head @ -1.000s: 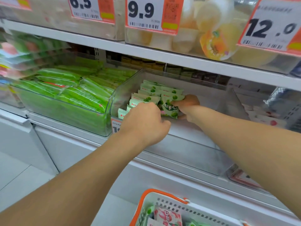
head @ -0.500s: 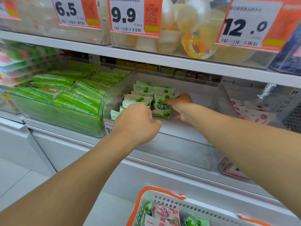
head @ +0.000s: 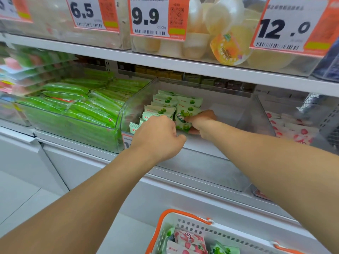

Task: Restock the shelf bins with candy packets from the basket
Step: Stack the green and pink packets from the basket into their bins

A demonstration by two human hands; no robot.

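Observation:
A clear shelf bin (head: 229,114) holds a row of upright green-and-white candy packets (head: 165,101) along its left side. My right hand (head: 201,121) reaches into the bin and grips one green packet (head: 184,116) against the right of that row. At the bin's front, my left hand (head: 157,138) has its fingers curled over the nearest packets of the row; the fingertips are hidden. The white basket (head: 194,226) with orange handles sits at the bottom edge, holding pink packets (head: 189,239) and a green packet (head: 222,250).
A bin of long green packets (head: 82,110) stands to the left. To the right lies a bin of red-and-white packets (head: 293,129). The upper shelf (head: 183,65) with jelly cups (head: 227,50) and price tags overhangs closely. White floor lies lower left.
Both hands stay in the bin with little motion. My right hand has turned the green packet slightly closer to the row. The view has shifted a little.

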